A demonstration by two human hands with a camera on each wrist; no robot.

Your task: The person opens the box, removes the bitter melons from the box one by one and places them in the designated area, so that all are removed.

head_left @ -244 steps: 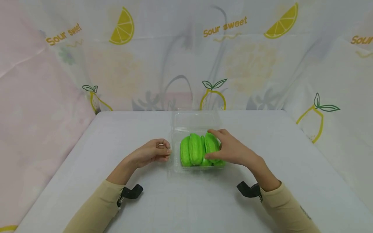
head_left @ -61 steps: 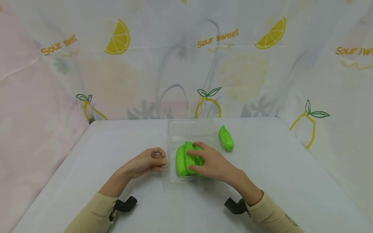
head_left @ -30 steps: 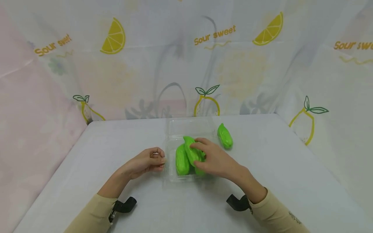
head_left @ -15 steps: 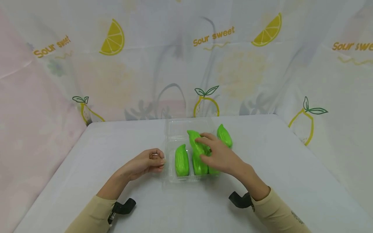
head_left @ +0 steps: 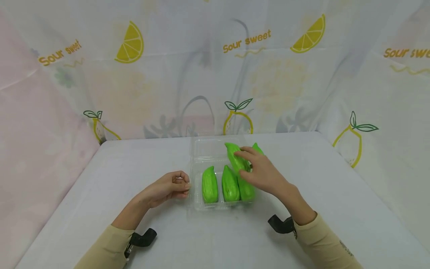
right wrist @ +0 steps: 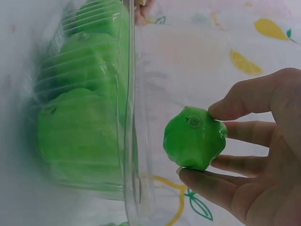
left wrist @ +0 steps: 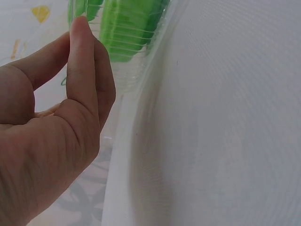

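Observation:
In the head view, a clear plastic clamshell box (head_left: 197, 179) lies with its lid (head_left: 209, 148) folded back, away from the person. Three green ridged gourds sit in it: a left one (head_left: 210, 185), a middle one (head_left: 230, 185) and a right one (head_left: 246, 190). The left hand (head_left: 168, 189) pinches the box's left rim between thumb and fingers. Above the box, the right hand (head_left: 265, 172) grips another green gourd (head_left: 236, 158), raised and tilted. The right wrist view shows its blunt end (right wrist: 194, 139) between thumb and fingertips, apart from the box wall (right wrist: 131, 108).
One more green gourd (head_left: 257, 148) lies on the white tabletop (head_left: 302, 160) behind the right hand, mostly hidden by it. A printed lemon cloth (head_left: 161, 82) hangs behind the table. Both wrists carry black camera mounts (head_left: 144, 238).
One gourd went from the box to the table at right earlier. The right hand has since taken hold of another, lifting it up and rightward. The left hand stays at the box rim.

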